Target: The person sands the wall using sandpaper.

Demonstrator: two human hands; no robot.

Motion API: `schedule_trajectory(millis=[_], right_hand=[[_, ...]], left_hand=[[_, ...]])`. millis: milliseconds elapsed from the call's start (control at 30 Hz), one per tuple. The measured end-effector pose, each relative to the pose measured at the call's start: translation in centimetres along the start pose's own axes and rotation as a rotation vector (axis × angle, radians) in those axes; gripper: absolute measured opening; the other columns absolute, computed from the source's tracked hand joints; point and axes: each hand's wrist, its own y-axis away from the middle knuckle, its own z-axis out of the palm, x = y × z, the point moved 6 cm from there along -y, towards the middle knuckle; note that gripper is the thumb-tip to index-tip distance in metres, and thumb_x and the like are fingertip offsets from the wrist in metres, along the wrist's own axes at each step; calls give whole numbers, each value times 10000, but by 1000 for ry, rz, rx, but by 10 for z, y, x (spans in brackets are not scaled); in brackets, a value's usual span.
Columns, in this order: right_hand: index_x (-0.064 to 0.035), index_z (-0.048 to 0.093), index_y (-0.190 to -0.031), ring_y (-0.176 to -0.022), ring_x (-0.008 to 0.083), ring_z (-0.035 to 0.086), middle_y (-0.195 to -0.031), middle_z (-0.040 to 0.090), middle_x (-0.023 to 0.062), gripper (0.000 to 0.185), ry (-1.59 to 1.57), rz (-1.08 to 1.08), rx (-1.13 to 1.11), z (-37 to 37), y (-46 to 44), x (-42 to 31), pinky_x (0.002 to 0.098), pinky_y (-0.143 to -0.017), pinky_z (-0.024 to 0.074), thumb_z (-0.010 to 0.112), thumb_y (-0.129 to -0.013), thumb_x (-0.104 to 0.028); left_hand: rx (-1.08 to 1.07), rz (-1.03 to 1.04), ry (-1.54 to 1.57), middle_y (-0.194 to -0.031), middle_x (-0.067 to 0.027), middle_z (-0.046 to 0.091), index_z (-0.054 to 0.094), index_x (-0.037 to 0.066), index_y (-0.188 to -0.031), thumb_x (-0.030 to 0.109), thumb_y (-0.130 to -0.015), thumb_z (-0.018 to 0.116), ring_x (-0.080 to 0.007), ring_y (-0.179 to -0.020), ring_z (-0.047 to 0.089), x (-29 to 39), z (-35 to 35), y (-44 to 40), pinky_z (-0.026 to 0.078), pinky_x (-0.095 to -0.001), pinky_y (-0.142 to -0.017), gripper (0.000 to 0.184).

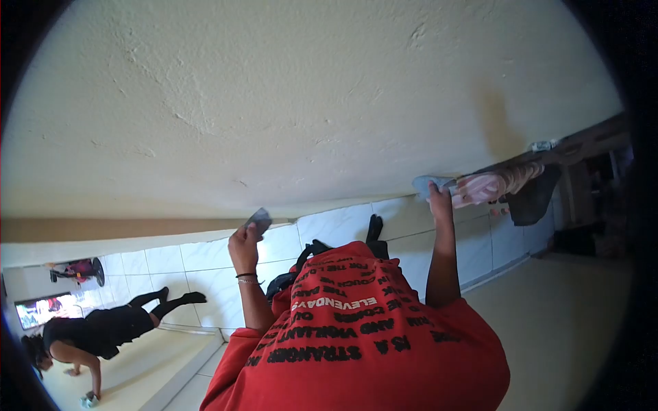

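Observation:
My left hand (243, 248) is closed around a small dark grey flat piece (259, 220), held up near the wall; its exact kind cannot be made out. On the right, my right hand (439, 196) grips a flat grey-blue piece with a rounded edge (430, 183), which looks like a folded cloth. This piece appears to rest against the cream wall (288, 103), though contact is hard to judge. Just beyond my right hand hangs a pink and white striped cloth (490, 186).
Dark fabric (531, 200) hangs beside the striped cloth. White tiles (274, 250) cover the floor. At left, another person in black (103, 333) reaches toward a wall with a pale greenish cloth (89, 400). Behind are a lit screen (48, 309) and a wheeled item (77, 271).

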Motion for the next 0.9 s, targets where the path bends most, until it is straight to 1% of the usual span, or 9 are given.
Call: schedule_trajectory(millis=[33, 100, 200, 300, 367, 533, 667, 767, 900], right_hand=[[77, 554, -889, -732, 242, 562, -743, 589, 167, 439, 9, -43, -91, 2, -3, -4, 342, -696, 425, 533, -809, -354], [73, 546, -969, -844, 249, 560, -879, 590, 189, 426, 67, -46, -267, 12, 5, -26, 332, -770, 411, 534, -812, -323], [60, 475, -1111, -1033, 235, 479, -1138, 498, 190, 473, -80, -35, -523, 70, 20, -46, 320, -895, 352, 543, -809, -297], [59, 364, -1210, -1075, 230, 436, -1175, 463, 154, 557, 85, -184, -832, 120, 19, -22, 313, -908, 345, 536, -821, -301], [45, 358, -1219, -1074, 230, 438, -1182, 458, 139, 551, -99, 59, -860, 106, 50, -60, 331, -896, 357, 548, -818, -282], [-13, 387, -1213, -1064, 227, 456, -1169, 470, 102, 496, -479, 226, -894, 35, 14, -57, 384, -858, 381, 567, -811, -241], [-31, 410, -1190, -1051, 233, 469, -1157, 475, 91, 439, -461, 302, -935, -12, -29, -48, 405, -845, 394, 555, -815, -207], [-43, 410, -1184, -1044, 234, 474, -1157, 476, 85, 415, -431, 301, -1031, -2, -28, -50, 421, -832, 408, 545, -814, -176], [-29, 398, -1188, -1039, 254, 479, -1150, 479, 99, 422, -513, 320, -1015, 9, -9, -50, 426, -837, 416, 534, -811, -159]], left_hand=[[120, 0, -218, -572, -95, 605, 607, -25, -711, 278, -808, 522, -145, -575, 591, -5, -7, 0, 440, -297, -557, 329], [176, -76, -245, -559, -120, 601, 599, -31, -699, 254, -792, 530, -181, -556, 618, -15, -2, 2, 457, -313, -514, 308], [144, -128, 112, -589, -126, 607, 592, -63, -717, 215, -790, 550, -167, -489, 601, -5, 30, 1, 468, -251, -421, 291], [26, -137, 288, -671, -141, 599, 577, -88, -762, 172, -791, 554, -176, -587, 619, 25, 74, -4, 520, -261, -476, 263], [16, -188, 466, -729, -147, 595, 559, -85, -841, 139, -797, 535, -196, -618, 621, 41, 97, 1, 532, -272, -502, 230], [172, -351, 831, -925, -174, 561, 409, -64, -1120, 23, -811, 453, -256, -769, 609, 36, 114, 25, 551, -333, -609, 325], [260, -384, 1175, -853, -118, 539, 474, -43, -922, 60, -826, 425, -193, -779, 576, 3, 130, 16, 521, -351, -724, 149], [269, -252, 1230, -821, -103, 525, 477, -27, -871, 58, -828, 419, -175, -771, 562, 33, 144, 15, 508, -359, -755, 112], [368, -326, 1211, -833, -63, 522, 466, 31, -928, 68, -837, 392, -162, -741, 537, 74, 161, 40, 464, -349, -768, 123]])
